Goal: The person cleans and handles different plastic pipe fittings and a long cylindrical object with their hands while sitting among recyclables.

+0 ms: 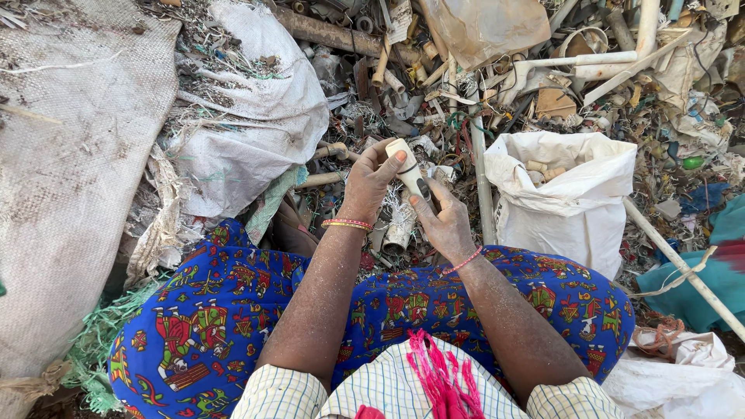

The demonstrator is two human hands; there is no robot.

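Head view, looking straight down, cuts off the person at the chest, so only the checked shirt hem (388, 388), a pink tassel (442, 376) and two dusty forearms show above a lap covered in bright blue printed cloth (217, 310). Both hands meet over a short cream plastic tube (409, 169), smooth and rounded at its upper end, with a dark band or fitting partway down that is too small to make out. The left hand (371, 182) curls around the tube's upper part, thumb pressed on its side; the right hand (444, 221) pinches the lower end between thumb and fingertips, and its palm is turned away, so how the other fingers sit cannot be told. The tube is held tilted, just above the knees, in front of the scrap heap (434, 85). That heap is a tangle of broken pipe pieces, wires, shreds and dull plastic bits, most of it too jumbled to separate. A long pale pipe (481, 178) runs through it, its ends buried. To the right stands an open white woven sack (574, 202) with a few tan pipe stubs showing at its mouth; its depth is hidden. Coarse, dirt-stained woven sacks (77, 155) fill the left side, one strewn with debris. Thin bangles (347, 224) ring the left wrist, and a pink band (464, 261) rings the right.
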